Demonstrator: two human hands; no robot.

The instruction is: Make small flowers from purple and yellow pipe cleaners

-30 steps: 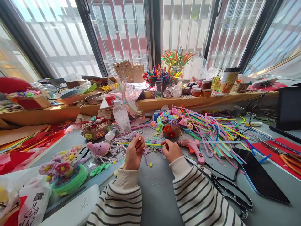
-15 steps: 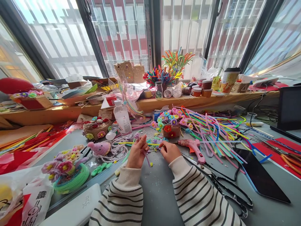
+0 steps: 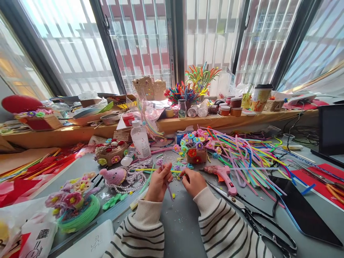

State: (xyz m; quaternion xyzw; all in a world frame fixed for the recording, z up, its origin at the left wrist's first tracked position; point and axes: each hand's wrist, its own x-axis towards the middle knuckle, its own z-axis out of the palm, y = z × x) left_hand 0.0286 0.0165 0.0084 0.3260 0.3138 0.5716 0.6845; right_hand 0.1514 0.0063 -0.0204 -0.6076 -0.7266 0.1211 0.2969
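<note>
Between left hand (image 3: 159, 182) and right hand (image 3: 194, 182), the yellow pipe cleaner (image 3: 176, 171) runs sideways.

Daylit grey worktable (image 3: 182, 229) before dark-framed windows (image 3: 212, 36).
A brown ledge (image 3: 172, 126) runs between them; outside, blurred through glass, stands what appears a reddish building (image 3: 156, 12).

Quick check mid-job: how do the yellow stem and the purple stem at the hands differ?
Pose: the yellow stem runs nearly level, while the purple stem slants down below the left hand.
Reach: the yellow stem spans from left of the left hand to the right hand; the purple stem stays clear of the right hand.
Both are slender and meet the left hand.
</note>
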